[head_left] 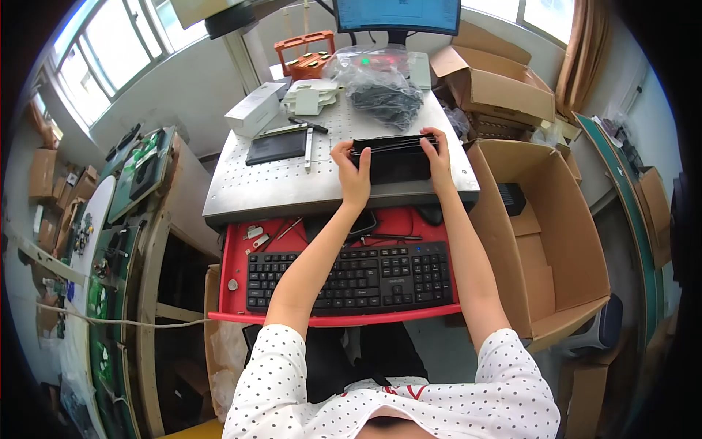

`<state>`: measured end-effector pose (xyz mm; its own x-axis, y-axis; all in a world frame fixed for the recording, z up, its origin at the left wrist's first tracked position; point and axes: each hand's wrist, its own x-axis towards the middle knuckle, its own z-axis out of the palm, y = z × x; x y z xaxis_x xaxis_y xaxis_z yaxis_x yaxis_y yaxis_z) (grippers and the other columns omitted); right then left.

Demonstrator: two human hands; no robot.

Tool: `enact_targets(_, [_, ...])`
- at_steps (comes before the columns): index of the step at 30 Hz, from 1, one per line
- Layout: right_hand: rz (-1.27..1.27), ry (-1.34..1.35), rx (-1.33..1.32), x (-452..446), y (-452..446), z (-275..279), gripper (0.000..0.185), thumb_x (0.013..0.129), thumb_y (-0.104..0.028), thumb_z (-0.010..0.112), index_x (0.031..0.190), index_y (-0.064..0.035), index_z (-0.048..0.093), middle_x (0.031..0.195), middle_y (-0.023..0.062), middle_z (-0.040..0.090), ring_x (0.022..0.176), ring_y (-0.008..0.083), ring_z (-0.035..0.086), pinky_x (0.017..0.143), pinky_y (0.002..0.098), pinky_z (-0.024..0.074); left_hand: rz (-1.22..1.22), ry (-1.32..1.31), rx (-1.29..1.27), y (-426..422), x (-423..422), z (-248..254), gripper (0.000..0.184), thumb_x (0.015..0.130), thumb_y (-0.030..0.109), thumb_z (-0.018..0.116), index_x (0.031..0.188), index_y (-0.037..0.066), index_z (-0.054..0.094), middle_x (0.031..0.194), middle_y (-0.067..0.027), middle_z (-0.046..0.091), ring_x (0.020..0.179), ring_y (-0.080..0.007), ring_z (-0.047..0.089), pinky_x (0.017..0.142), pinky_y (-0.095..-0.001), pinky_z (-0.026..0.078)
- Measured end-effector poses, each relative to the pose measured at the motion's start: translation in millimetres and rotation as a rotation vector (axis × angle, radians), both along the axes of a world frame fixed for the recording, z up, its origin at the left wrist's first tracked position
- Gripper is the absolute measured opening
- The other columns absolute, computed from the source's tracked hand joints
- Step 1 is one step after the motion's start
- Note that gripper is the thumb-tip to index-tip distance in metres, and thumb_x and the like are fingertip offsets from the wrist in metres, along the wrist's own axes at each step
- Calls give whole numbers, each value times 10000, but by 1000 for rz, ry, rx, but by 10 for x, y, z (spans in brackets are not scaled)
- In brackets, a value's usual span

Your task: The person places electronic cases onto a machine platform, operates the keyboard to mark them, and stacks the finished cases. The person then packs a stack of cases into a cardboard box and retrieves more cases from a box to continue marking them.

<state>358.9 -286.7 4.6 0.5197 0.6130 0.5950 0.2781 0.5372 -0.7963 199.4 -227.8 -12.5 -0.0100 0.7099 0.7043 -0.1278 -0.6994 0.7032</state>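
Both my hands grip a stack of flat black panels (398,164) above the front part of the perforated metal worktop (241,183). My left hand (354,174) is closed on the left end, thumb up on the near face. At the right end, my right hand (438,157) is closed round the edge with its fingers on the top. Thin light lines show between the panels along the upper edge. Left of the stack lies a separate black rectangular panel (276,148), with a silver measuring-tool-like strip (308,151) beside it.
Behind stand a white box (253,110), stacked white pieces (313,98), an orange rack (307,63), a clear plastic bag of dark items (384,99) and a monitor (398,13). Below, a red drawer (232,272) holds a keyboard (351,279). An open cardboard box (512,271) stands at right.
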Motion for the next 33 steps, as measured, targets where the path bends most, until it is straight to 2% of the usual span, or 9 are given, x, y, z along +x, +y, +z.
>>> enact_targets(7, [-149,-97,17,-16,32,-76,152,764,-141,608,822,-24,530,753,18,520,736,100,467,700,216,377,68,153,245,400,-665,136,308,881,243,457,1069,4,505,1030,-147,542,960,-279,486,884,-354,330])
enact_targets(9, [-147,-90,-8,-15,35,-64,156,768,-148,603,816,-22,525,743,16,511,724,98,460,689,216,374,309,513,146,758,-1254,306,251,884,199,434,976,36,601,991,-112,590,982,-246,503,877,-348,352])
enact_targets(11, [-132,-66,-56,-36,19,-6,171,769,-166,599,813,-19,523,734,17,498,712,95,450,675,214,368,574,687,161,1131,-1726,354,178,800,142,484,839,90,649,861,-99,625,892,-274,523,791,-369,373])
enact_targets(13, [-145,-87,-85,-18,32,29,166,768,-164,595,810,-21,522,735,16,498,706,92,449,669,214,369,635,800,70,1464,-2050,324,169,767,119,498,814,127,659,849,-92,629,915,-266,521,795,-391,362])
enact_targets(14, [-147,-90,-72,16,69,19,161,768,-159,592,811,-22,520,736,16,498,706,93,449,669,215,370,617,1025,21,1579,-2177,358,194,783,136,497,912,152,642,937,-55,629,1018,-257,494,835,-451,328])
enact_targets(18, [-148,-54,-53,-3,139,4,145,769,-144,584,817,-24,516,738,17,499,710,96,450,674,220,371,370,1292,208,1879,-2235,200,302,828,195,481,1125,180,536,1210,-3,516,1230,-242,351,945,-515,204])
enact_targets(21, [-152,-42,-52,17,154,-12,142,770,-136,581,825,-25,513,753,18,501,722,97,450,683,221,369,178,1481,30,1780,-2209,138,383,846,318,482,1175,122,504,1250,-51,479,1246,-206,335,998,-516,109])
enact_targets(27, [-171,-46,-81,-11,125,3,150,773,-143,580,832,-22,514,764,17,495,734,95,447,687,216,367,142,1526,207,1056,-2514,285,494,821,370,527,1214,77,468,1272,-89,452,1189,-196,390,1008,-479,101])
enact_targets(33, [-196,-67,-60,16,182,-40,167,770,-158,590,838,-19,526,763,31,512,730,103,462,690,223,377,44,1479,321,487,-2819,373,540,676,155,663,1184,81,496,1207,-81,506,1092,-212,455,916,-367,319])
